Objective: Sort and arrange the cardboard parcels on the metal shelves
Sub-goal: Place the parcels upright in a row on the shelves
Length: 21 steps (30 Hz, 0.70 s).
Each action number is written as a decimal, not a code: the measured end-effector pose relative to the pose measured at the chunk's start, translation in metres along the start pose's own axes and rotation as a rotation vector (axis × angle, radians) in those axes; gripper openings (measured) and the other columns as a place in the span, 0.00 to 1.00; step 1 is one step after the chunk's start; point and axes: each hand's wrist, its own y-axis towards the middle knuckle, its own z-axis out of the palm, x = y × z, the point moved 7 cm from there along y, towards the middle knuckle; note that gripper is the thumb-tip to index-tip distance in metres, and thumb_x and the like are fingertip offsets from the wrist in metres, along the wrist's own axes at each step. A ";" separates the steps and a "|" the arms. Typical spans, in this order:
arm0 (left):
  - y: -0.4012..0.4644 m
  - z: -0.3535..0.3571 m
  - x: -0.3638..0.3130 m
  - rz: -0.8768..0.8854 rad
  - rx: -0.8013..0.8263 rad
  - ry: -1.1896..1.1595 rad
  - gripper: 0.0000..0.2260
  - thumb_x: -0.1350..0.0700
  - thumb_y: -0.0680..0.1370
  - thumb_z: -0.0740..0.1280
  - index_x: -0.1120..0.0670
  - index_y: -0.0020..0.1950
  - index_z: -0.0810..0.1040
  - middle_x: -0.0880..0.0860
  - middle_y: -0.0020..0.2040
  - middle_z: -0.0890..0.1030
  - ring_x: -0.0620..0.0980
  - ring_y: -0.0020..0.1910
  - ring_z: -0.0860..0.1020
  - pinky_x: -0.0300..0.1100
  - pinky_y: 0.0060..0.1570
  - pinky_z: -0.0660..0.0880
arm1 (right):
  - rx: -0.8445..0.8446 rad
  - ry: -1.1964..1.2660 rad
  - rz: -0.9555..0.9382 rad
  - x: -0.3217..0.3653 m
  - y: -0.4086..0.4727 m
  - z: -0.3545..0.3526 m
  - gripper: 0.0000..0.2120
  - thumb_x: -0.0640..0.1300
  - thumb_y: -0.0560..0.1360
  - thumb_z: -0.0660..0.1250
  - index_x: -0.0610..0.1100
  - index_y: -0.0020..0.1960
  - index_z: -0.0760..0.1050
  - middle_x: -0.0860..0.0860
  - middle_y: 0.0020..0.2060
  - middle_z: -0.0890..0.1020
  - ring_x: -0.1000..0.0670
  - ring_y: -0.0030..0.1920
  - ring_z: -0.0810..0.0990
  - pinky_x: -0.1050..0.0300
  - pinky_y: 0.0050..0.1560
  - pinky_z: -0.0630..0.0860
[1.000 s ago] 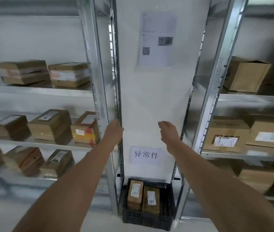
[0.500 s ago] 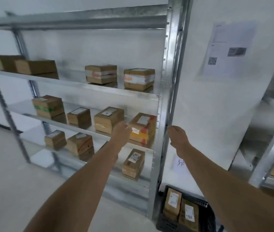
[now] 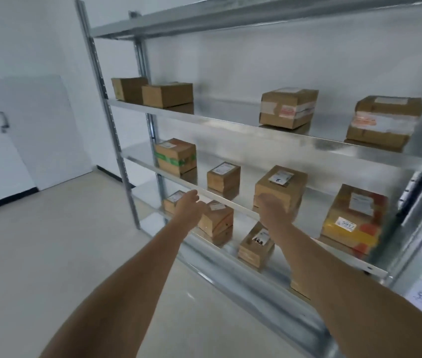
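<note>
On the middle shelf (image 3: 220,200) sit four parcels: a green-taped box (image 3: 176,157) far left, a small box (image 3: 223,177), a box marked 6 (image 3: 279,187) and a yellow-and-red box (image 3: 354,218) at the right. Half a second ago the view still took in the white wall and the black crate to the right of the rack; now it has swung left, and the shelves fill the picture with a door (image 3: 31,130) beyond them. Both hands have travelled with it. The left hand (image 3: 189,208) is over the shelf's front edge, fingers loosely spread, holding nothing. The right hand (image 3: 273,210) is blurred in front of the box marked 6, seemingly empty; I cannot tell whether it touches. That box looks like the next pick. More parcels lie on the shelves above and below.
</note>
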 end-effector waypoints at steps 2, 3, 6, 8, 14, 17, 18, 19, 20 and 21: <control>0.031 -0.026 0.009 -0.034 -0.022 0.068 0.14 0.55 0.76 0.67 0.63 0.57 0.77 0.61 0.55 0.82 0.63 0.58 0.79 0.52 0.56 0.77 | -0.009 0.023 0.015 0.002 0.027 0.032 0.11 0.45 0.84 0.59 0.40 0.59 0.76 0.53 0.38 0.72 0.53 0.40 0.72 0.59 0.44 0.70; 0.041 -0.038 0.006 -0.040 -0.032 0.059 0.05 0.57 0.77 0.66 0.58 0.46 0.75 0.56 0.46 0.79 0.57 0.51 0.78 0.48 0.51 0.74 | -0.012 0.040 0.017 0.009 0.034 0.048 0.12 0.46 0.83 0.59 0.40 0.60 0.76 0.52 0.40 0.73 0.51 0.43 0.73 0.55 0.46 0.69; 0.083 -0.066 0.012 -0.089 -0.055 0.029 0.18 0.66 0.80 0.62 0.47 0.38 0.63 0.45 0.37 0.69 0.44 0.37 0.69 0.34 0.36 0.68 | 0.022 0.069 0.003 0.015 0.088 0.099 0.15 0.45 0.84 0.58 0.39 0.64 0.76 0.49 0.42 0.74 0.51 0.43 0.72 0.53 0.47 0.70; 0.129 -0.083 0.025 -0.066 -0.041 0.077 0.08 0.61 0.76 0.64 0.52 0.39 0.69 0.47 0.34 0.76 0.48 0.37 0.74 0.38 0.39 0.70 | 0.040 0.109 0.023 0.018 0.127 0.134 0.15 0.46 0.83 0.57 0.41 0.65 0.75 0.48 0.48 0.76 0.49 0.48 0.73 0.54 0.49 0.71; 0.295 -0.137 0.033 -0.056 -0.063 0.146 0.12 0.63 0.77 0.65 0.62 0.60 0.80 0.59 0.57 0.82 0.60 0.60 0.78 0.51 0.60 0.75 | 0.027 0.168 0.106 0.058 0.261 0.232 0.21 0.53 0.79 0.62 0.49 0.69 0.73 0.48 0.61 0.76 0.45 0.60 0.76 0.43 0.63 0.76; 0.363 -0.159 0.030 -0.014 -0.045 0.160 0.04 0.65 0.77 0.64 0.57 0.48 0.77 0.53 0.44 0.77 0.53 0.46 0.76 0.45 0.50 0.70 | 0.095 0.146 0.108 0.090 0.308 0.284 0.19 0.50 0.84 0.59 0.42 0.70 0.72 0.47 0.57 0.77 0.46 0.54 0.75 0.52 0.55 0.73; 0.382 -0.165 0.031 -0.021 -0.033 0.154 0.06 0.66 0.78 0.64 0.57 0.51 0.77 0.52 0.44 0.77 0.52 0.45 0.76 0.44 0.50 0.70 | 0.092 0.139 0.100 0.097 0.324 0.300 0.18 0.49 0.83 0.60 0.41 0.69 0.73 0.47 0.55 0.77 0.47 0.53 0.74 0.54 0.53 0.71; 0.402 -0.172 0.033 -0.021 -0.023 0.146 0.07 0.66 0.79 0.64 0.57 0.52 0.78 0.51 0.44 0.78 0.50 0.44 0.77 0.42 0.47 0.71 | 0.087 0.129 0.088 0.104 0.337 0.315 0.17 0.48 0.83 0.60 0.41 0.67 0.74 0.47 0.52 0.77 0.47 0.51 0.75 0.54 0.52 0.71; 0.417 -0.179 0.034 -0.021 -0.015 0.144 0.07 0.65 0.78 0.65 0.57 0.54 0.78 0.51 0.44 0.78 0.49 0.42 0.77 0.39 0.44 0.71 | 0.084 0.120 0.070 0.111 0.345 0.326 0.14 0.47 0.83 0.60 0.40 0.64 0.75 0.47 0.49 0.77 0.48 0.49 0.75 0.55 0.51 0.70; 0.444 -0.187 0.035 -0.009 0.005 0.135 0.07 0.63 0.77 0.66 0.58 0.55 0.79 0.51 0.44 0.79 0.50 0.41 0.76 0.38 0.41 0.70 | 0.081 0.097 0.067 0.118 0.365 0.343 0.13 0.46 0.84 0.59 0.40 0.61 0.76 0.47 0.47 0.77 0.49 0.47 0.74 0.55 0.50 0.70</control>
